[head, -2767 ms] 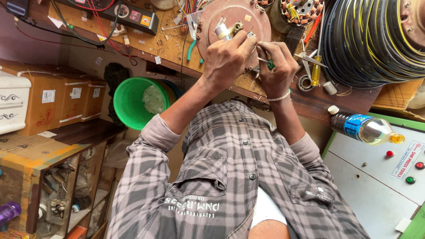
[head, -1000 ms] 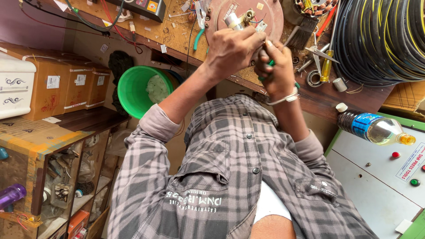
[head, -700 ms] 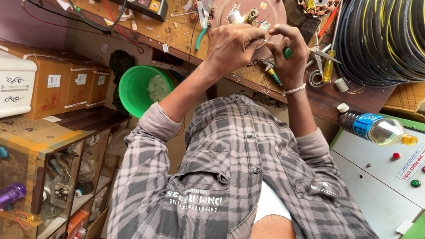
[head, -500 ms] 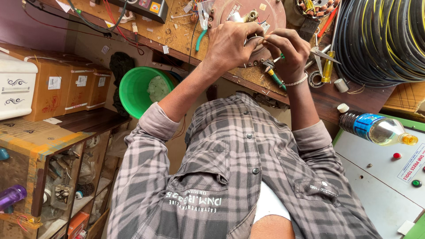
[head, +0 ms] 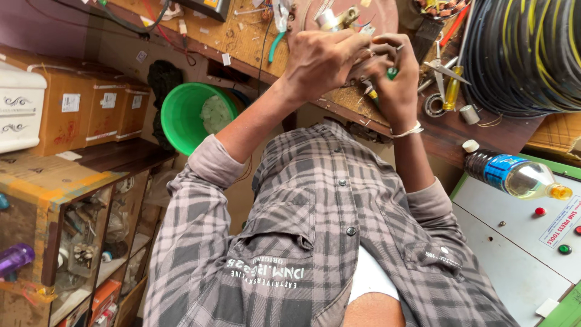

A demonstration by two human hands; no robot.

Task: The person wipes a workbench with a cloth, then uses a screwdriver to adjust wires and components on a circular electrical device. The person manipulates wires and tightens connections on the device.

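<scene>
We are looking down over a checked shirt (head: 315, 242) at two raised forearms, both hands meeting just in front of the round reddish-brown plate (head: 387, 15) on the wooden workbench (head: 242, 30) — we are taking that plate as our landmark. The left hand (head: 324, 60) is curling shut over small fittings at the plate's near edge; what exactly it is pinching we cannot tell, since its own knuckles are hiding it. The right hand (head: 396, 75), just beside and touching the left, is gripping a green-handled screwdriver (head: 387, 75), the tip angling down below the plate's rim.

We are judging the risks from how close everything is sitting. The two hands are pressing together, so a slip of the tip could be jabbing the left fingers (head: 357, 57). Scissors (head: 445, 66) and a yellow-handled tool (head: 451, 91) are lying to the right of the plate, near the right wrist — an elbow swing could be knocking them off the bench. Further right of the plate, a plastic bottle (head: 514, 175) is lying on its side on the grey control cabinet (head: 514, 242); it could be rolling if bumped. Black cable coils (head: 532, 48) are crowding the plate's right side, limiting room.
</scene>
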